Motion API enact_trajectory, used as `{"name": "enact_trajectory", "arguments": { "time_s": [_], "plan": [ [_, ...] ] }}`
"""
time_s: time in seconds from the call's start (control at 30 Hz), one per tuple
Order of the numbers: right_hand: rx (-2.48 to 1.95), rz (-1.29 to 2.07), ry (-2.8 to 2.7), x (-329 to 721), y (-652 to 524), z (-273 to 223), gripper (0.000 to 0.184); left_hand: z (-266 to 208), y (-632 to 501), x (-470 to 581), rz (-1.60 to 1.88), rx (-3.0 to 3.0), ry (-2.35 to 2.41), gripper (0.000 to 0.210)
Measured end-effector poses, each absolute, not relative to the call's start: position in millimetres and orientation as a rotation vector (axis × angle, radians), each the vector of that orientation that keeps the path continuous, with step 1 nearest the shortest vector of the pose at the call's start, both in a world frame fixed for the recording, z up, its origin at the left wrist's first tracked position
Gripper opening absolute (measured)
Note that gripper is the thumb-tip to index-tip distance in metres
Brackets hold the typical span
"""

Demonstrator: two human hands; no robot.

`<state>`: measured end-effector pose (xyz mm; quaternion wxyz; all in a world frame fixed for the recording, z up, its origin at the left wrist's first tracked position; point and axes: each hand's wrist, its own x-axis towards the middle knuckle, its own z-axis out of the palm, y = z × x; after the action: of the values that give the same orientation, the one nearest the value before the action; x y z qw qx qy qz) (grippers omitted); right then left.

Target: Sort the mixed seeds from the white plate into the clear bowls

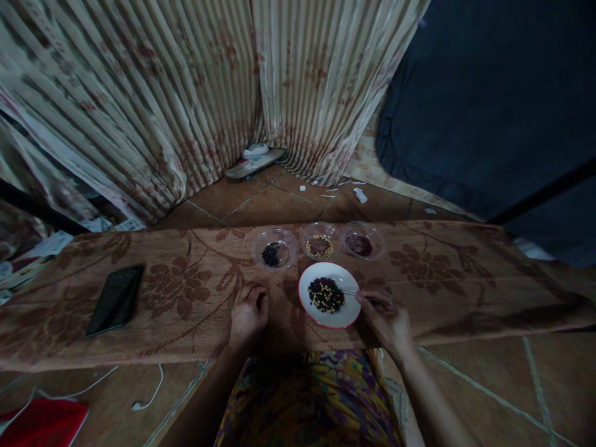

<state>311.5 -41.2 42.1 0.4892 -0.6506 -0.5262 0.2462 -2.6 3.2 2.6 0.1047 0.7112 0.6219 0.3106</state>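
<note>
My right hand [384, 316] pinches a thin metal utensil [349, 292] whose tip reaches over the white plate [321, 320]; I cannot make out whether it is a fork or tweezers. Dark and yellow beans [326, 295] lie mixed in a heap on that red-rimmed plate, close to the tip. To the left, my left hand [249, 313] rests on the cloth, its fingers curled in a loose fist with nothing visible in them. Behind the plate stand three clear bowls: one with black beans [269, 256], one with yellow beans [320, 247], one with dark red beans [360, 244].
A brown flowered cloth [205, 329] covers the long narrow table. A black phone-like device [115, 299] lies at its left. Beyond are striped curtains [205, 93], a skateboard [255, 162] and white scraps [360, 195] on the tiled floor. A dark covered object [493, 112] stands at right.
</note>
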Motion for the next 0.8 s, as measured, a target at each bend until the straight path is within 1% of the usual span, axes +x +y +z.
{"name": "enact_trajectory", "arguments": {
  "time_s": [0.4,0.57,0.8],
  "plan": [
    [-1.603,0.574,-1.255,312,-43,42,0.028,3,2,-3,0.917,2.098,1.825,0.017],
    [-1.583,0.568,-1.244,313,-42,41,0.025,3,3,-3,0.908,2.096,1.830,0.017],
    [-1.491,0.648,-1.102,307,-32,48,0.025,0,3,-3,0.935,2.103,1.832,0.016]
  ]
}}
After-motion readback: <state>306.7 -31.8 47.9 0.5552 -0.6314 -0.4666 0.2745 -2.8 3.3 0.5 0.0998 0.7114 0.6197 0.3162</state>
